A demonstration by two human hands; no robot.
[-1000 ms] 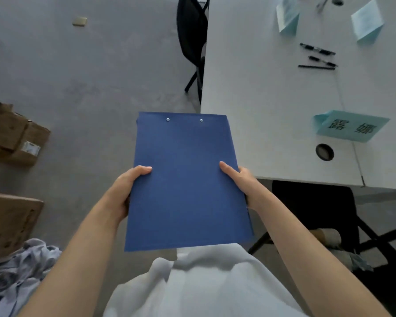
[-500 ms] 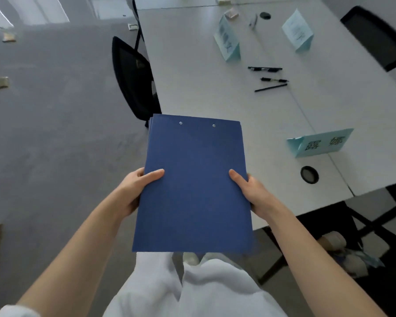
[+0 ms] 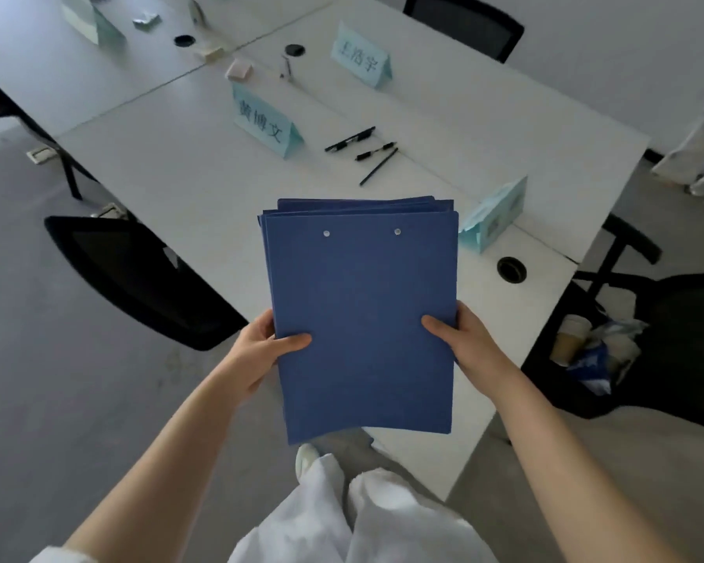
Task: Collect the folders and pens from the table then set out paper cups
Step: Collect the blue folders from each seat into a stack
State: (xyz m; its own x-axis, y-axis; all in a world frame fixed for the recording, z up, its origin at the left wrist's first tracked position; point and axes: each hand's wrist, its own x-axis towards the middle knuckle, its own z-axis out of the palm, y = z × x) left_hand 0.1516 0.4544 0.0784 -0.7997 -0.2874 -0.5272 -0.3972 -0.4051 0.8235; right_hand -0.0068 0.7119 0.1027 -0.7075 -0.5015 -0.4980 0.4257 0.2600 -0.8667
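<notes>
- Two hands hold a stack of blue folders (image 3: 362,319) level in front of the body, above the near corner of the white table (image 3: 188,176).
- Left hand (image 3: 261,351): grips the stack's left edge, thumb curled over the top cover, remaining fingers hidden beneath.
- Right hand (image 3: 470,345): grips the right edge in the same way, thumb on top and fingers out of sight below.
- The stack: several covers, their far edges slightly fanned; two small metal rivets show near the top of the uppermost cover.
- Three black pens (image 3: 362,150) lie loose on the table beyond the folders, close together and roughly parallel, between the name cards.
- Three pale-blue folded name cards stand on the table: one (image 3: 263,119) left of the pens, one (image 3: 360,58) farther back, one (image 3: 492,215) just right of the stack.
- Black chairs stand at the left side (image 3: 139,278), the far side (image 3: 464,22) and the right side (image 3: 687,339) of the table.
- A paper cup (image 3: 570,337) sits low beside the right chair.
</notes>
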